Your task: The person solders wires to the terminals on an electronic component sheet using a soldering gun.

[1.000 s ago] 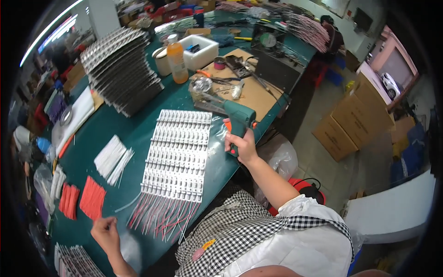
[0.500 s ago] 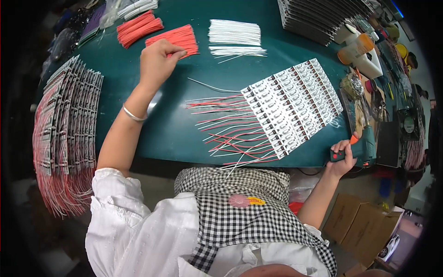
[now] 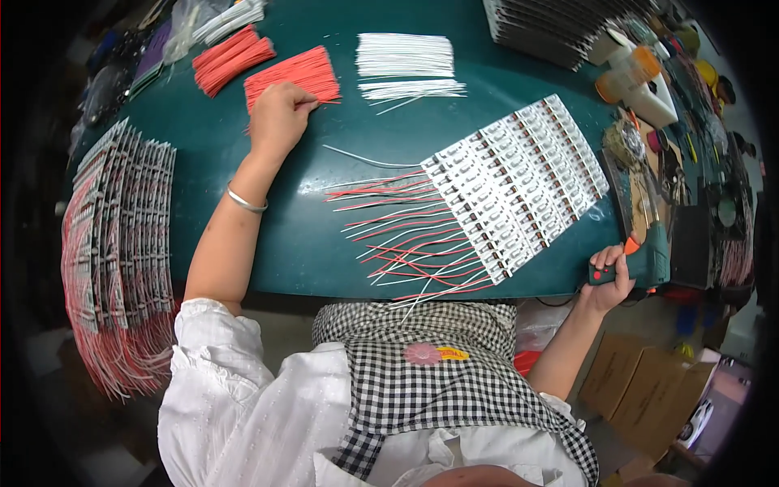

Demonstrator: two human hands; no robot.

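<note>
My left hand (image 3: 280, 118) is closed in a pinch over the near edge of a bundle of red wires (image 3: 296, 69). Its fingertips meet at the right ends of the lowest wires and seem to grip one, though the fingers hide most of it. By the table's right front edge, my right hand (image 3: 607, 280) is wrapped round a dark handle with red dots and an orange collar, which looks like a soldering iron (image 3: 631, 245). Between the hands lies a slanted panel of white circuit boards (image 3: 515, 191), with red and white wires (image 3: 414, 231) fanning out from its left side.
White wires (image 3: 406, 55) lie beyond the panel, beside a second red bundle (image 3: 231, 61). Stacked boards with hanging wires (image 3: 122, 235) stand at the left edge. Dark stacked panels (image 3: 540, 28), an orange-capped bottle (image 3: 629, 75) and tools crowd the right. Cardboard boxes (image 3: 649, 381) sit below.
My left hand has shifted slightly toward me, down to the near edge of the red bundle. The right hand keeps its hold, and the whole view has moved a little.
</note>
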